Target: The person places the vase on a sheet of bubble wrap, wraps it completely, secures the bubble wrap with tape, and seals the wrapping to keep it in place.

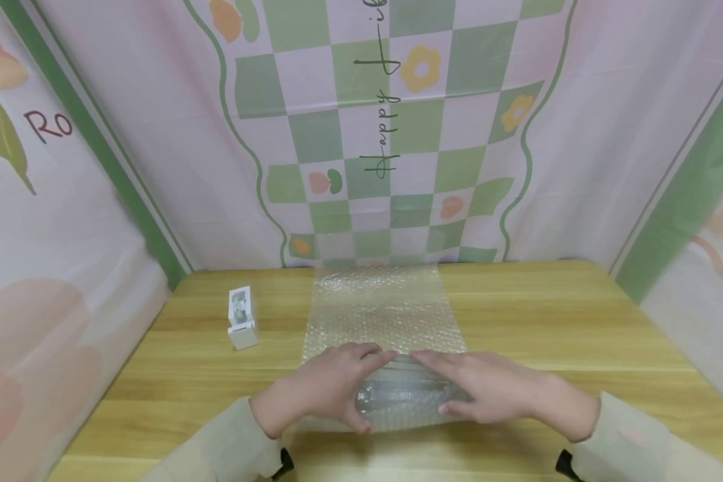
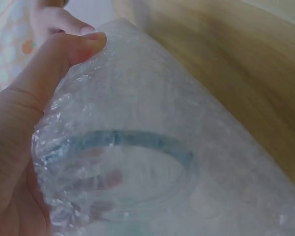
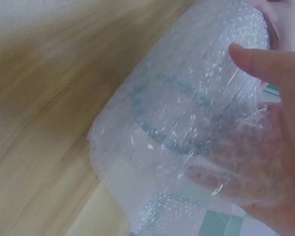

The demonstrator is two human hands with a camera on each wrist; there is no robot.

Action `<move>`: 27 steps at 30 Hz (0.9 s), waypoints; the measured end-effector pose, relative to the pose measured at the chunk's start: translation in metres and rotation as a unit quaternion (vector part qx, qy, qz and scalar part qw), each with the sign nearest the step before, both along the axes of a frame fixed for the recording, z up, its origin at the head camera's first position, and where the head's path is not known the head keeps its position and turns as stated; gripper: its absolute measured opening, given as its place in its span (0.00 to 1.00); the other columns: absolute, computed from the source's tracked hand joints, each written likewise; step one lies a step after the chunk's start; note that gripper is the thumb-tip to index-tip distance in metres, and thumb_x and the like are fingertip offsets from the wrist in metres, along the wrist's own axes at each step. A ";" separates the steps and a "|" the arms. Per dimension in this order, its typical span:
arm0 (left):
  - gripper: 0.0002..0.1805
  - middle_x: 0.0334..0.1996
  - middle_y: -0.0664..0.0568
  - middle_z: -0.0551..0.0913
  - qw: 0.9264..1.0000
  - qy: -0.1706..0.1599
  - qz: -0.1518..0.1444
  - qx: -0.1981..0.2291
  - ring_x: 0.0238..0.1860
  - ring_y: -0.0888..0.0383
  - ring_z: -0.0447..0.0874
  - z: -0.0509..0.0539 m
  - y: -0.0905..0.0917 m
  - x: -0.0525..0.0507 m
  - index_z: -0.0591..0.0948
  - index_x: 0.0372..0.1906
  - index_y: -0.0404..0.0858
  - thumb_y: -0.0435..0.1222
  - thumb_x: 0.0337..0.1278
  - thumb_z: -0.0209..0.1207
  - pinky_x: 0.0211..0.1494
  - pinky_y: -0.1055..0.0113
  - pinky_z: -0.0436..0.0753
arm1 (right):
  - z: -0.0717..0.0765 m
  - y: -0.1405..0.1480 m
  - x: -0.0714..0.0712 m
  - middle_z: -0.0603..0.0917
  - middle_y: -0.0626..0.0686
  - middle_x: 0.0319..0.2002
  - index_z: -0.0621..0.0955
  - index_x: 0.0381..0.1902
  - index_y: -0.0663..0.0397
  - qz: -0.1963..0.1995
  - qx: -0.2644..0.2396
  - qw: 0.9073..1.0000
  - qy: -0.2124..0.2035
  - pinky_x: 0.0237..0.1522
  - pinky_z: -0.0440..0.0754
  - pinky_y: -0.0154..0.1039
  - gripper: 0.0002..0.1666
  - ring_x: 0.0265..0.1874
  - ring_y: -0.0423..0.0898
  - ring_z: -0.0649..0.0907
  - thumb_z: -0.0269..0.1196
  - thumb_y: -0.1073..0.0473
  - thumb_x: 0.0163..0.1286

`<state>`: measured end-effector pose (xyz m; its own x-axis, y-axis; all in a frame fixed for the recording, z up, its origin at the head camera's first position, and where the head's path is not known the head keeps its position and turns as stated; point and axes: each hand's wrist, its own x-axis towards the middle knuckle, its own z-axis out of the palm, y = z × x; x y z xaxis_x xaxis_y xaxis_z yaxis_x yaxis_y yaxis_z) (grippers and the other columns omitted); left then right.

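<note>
A clear round-ended object point(image 1: 400, 391) lies crosswise at the near end of a bubble wrap sheet point(image 1: 385, 308), rolled in its film. My left hand point(image 1: 334, 381) holds the roll's left end, thumb on the near side and fingers over the top. At the other end my right hand point(image 1: 488, 387) grips it the same way, thumb apart from the fingers. Through the film, the left wrist view shows a bluish ring-shaped rim point(image 2: 132, 137). A similar rim point(image 3: 162, 140) appears in the right wrist view. What kind of object is inside, I cannot tell.
A small white box point(image 1: 242, 318) with a windowed face stands at the left of the wooden table point(image 1: 548, 314). The flat bubble wrap runs back to the table's far edge, where a checkered cloth point(image 1: 391, 134) hangs. Printed cloth walls rise on both sides.
</note>
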<state>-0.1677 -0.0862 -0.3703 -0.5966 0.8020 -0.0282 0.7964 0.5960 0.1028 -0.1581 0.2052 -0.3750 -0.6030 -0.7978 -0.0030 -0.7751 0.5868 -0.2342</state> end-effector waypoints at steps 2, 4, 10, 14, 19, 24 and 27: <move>0.61 0.70 0.44 0.73 1.000 -0.012 0.003 0.004 0.66 0.47 0.75 0.000 0.000 -0.001 0.65 0.78 0.43 0.57 0.36 0.81 0.67 0.52 0.78 | 0.001 -0.002 0.002 0.73 0.60 0.71 0.61 0.79 0.58 -0.011 0.010 1.000 0.014 0.59 0.82 0.55 0.50 0.60 0.57 0.82 0.69 0.46 0.68; 0.61 0.70 0.46 0.73 1.000 -0.020 0.005 0.008 0.66 0.47 0.75 0.000 -0.001 -0.003 0.65 0.78 0.43 0.57 0.36 0.80 0.67 0.53 0.78 | 0.001 -0.005 0.004 0.74 0.60 0.70 0.63 0.79 0.59 -0.025 0.020 0.999 0.023 0.59 0.82 0.55 0.52 0.59 0.57 0.82 0.71 0.46 0.65; 0.60 0.71 0.47 0.72 0.999 -0.044 0.014 0.018 0.66 0.48 0.75 -0.001 -0.001 -0.005 0.65 0.78 0.43 0.56 0.37 0.80 0.66 0.53 0.79 | -0.003 -0.014 0.011 0.75 0.62 0.69 0.63 0.77 0.62 -0.054 0.020 0.997 0.057 0.61 0.78 0.62 0.65 0.60 0.60 0.81 0.78 0.36 0.51; 0.61 0.71 0.46 0.72 0.998 -0.055 0.021 0.019 0.67 0.47 0.75 0.001 -0.001 -0.005 0.64 0.79 0.44 0.56 0.37 0.80 0.67 0.52 0.78 | -0.010 -0.015 0.012 0.77 0.64 0.66 0.64 0.76 0.64 -0.050 -0.003 0.994 0.093 0.58 0.82 0.58 0.66 0.58 0.60 0.82 0.79 0.37 0.49; 0.61 0.72 0.46 0.71 0.997 -0.073 0.024 0.013 0.68 0.48 0.73 0.003 0.000 -0.006 0.62 0.79 0.43 0.54 0.38 0.80 0.69 0.54 0.76 | -0.015 -0.014 0.010 0.79 0.65 0.63 0.65 0.76 0.63 -0.044 -0.024 0.994 0.099 0.52 0.86 0.54 0.62 0.54 0.60 0.84 0.79 0.42 0.51; 0.62 0.70 0.44 0.73 0.994 -0.103 0.032 0.026 0.67 0.50 0.74 0.004 -0.001 -0.007 0.59 0.78 0.38 0.53 0.38 0.81 0.70 0.57 0.74 | -0.014 -0.013 0.007 0.80 0.67 0.62 0.66 0.76 0.62 -0.042 -0.030 0.995 0.085 0.50 0.87 0.55 0.60 0.53 0.61 0.85 0.79 0.42 0.52; 0.60 0.66 0.45 0.76 0.992 -0.114 0.035 0.034 0.64 0.52 0.77 0.005 -0.002 -0.008 0.60 0.75 0.38 0.53 0.38 0.81 0.69 0.59 0.75 | -0.012 -0.012 0.005 0.80 0.67 0.62 0.66 0.76 0.62 -0.037 -0.031 0.996 0.078 0.51 0.86 0.56 0.60 0.53 0.61 0.85 0.79 0.42 0.52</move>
